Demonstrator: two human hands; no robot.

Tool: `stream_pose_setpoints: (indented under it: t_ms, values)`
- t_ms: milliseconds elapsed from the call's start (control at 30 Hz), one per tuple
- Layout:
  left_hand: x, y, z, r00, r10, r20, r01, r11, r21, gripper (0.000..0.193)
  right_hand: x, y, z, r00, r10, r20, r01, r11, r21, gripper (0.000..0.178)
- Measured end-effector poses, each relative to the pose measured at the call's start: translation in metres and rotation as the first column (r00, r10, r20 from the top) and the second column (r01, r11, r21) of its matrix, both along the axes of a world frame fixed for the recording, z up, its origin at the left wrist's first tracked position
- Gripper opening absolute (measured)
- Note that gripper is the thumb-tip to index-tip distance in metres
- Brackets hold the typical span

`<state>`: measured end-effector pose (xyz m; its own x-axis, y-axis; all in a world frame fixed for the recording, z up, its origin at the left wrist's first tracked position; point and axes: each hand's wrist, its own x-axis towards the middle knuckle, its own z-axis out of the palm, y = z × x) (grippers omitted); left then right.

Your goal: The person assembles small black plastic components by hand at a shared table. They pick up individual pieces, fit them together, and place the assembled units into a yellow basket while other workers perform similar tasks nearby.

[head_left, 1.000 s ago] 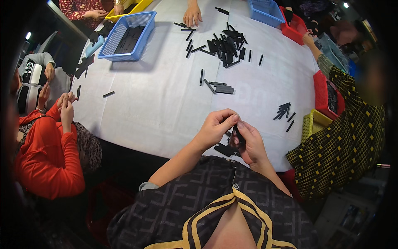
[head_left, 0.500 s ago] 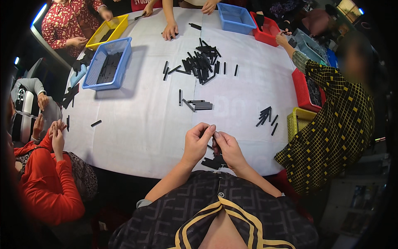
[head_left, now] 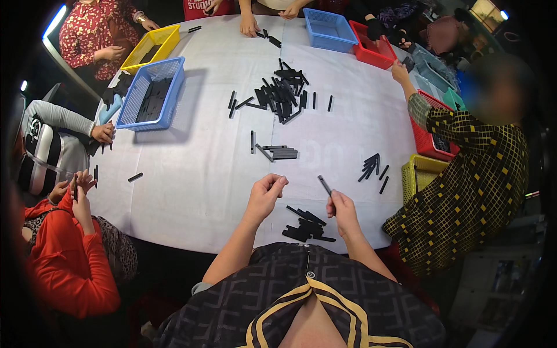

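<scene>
Over by the table's point(head_left: 191, 174) left edge there's a blue basket point(head_left: 152, 94) with dark pieces in it, and a yellow basket point(head_left: 152, 45) just beyond it. At the near edge, the person's left hand point(head_left: 265, 195) is lifted off the cloth with fingers curled, tips pinched together, though I can't tell if anything's in them. Just right of it, a small pile of black strips point(head_left: 306, 225) lies between both hands. The right hand point(head_left: 342, 209) pinches one thin black stick point(head_left: 325, 185), tilted up. A bigger heap of sticks point(head_left: 279, 94) lies mid-table, toward the far edge.
</scene>
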<state>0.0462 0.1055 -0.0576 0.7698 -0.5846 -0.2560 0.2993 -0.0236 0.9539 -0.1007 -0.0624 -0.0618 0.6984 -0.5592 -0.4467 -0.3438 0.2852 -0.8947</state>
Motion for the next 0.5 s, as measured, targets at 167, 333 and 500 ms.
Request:
stream_pose_setpoints:
  t_ms: [167, 333, 500]
  values:
    - [0.022, 0.005, -0.032, 0.997, -0.002, 0.078, -0.013, 0.98, 0.198, 0.025, -0.033, -0.077, -0.06, 0.86, -0.503, -0.089, 0.51, 0.852, 0.117, 0.028]
    - [0.034, 0.01, -0.068, 0.977, -0.048, 0.209, -0.036, 0.925, 0.379, 0.02, -0.076, -0.126, -0.102, 0.654, -0.737, -0.172, 0.753, 0.655, 0.058, 0.02]
    - [0.051, 0.006, -0.072, 0.896, -0.079, 0.438, -0.162, 0.858, 0.487, 0.023, -0.08, -0.117, -0.082, 0.682, -0.721, -0.122, 0.728, 0.685, 0.02, 0.034]
